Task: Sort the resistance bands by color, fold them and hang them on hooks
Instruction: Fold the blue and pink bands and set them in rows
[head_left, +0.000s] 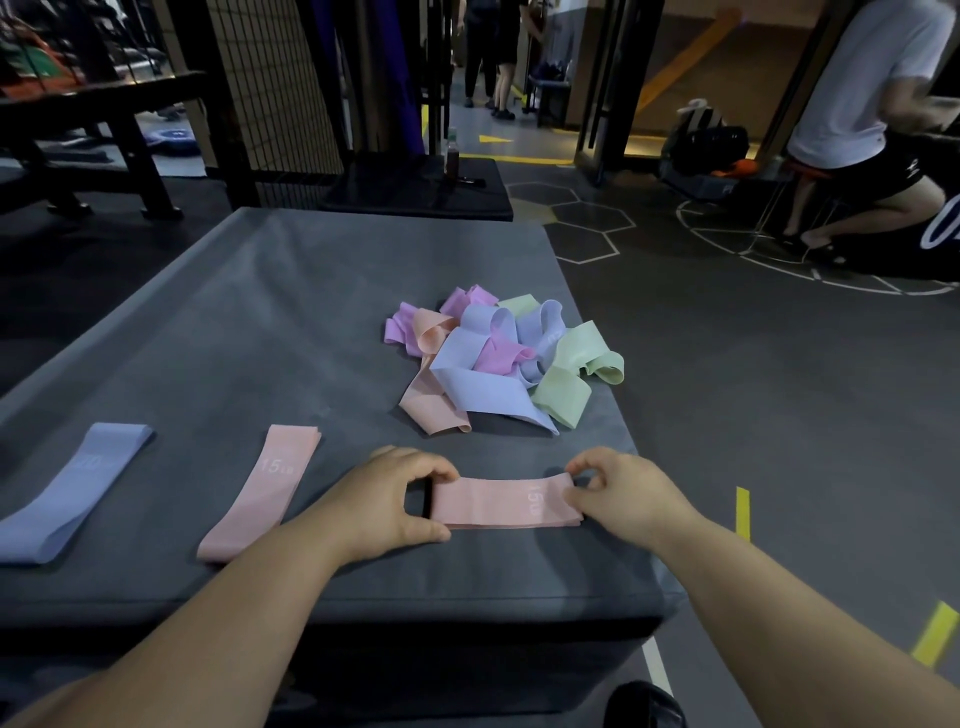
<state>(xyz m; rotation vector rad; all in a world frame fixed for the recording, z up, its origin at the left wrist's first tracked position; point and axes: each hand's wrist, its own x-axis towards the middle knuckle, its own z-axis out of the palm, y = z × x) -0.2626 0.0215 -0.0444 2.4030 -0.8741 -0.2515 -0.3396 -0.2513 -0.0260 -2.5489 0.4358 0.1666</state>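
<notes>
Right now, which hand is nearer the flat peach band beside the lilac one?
Left. The left hand, gripping the held band, sits just right of the flat peach band; the right hand pinches its other end, farther right.

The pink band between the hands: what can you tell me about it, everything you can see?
The peach-pink resistance band is a flat strip of stretchy-looking fabric with a pale "15" printed near its right end. It lies crosswise on the grey padded platform, near the front edge, stacked layers showing at the right end. The left hand grips its left end; the right hand pinches its right end.
</notes>
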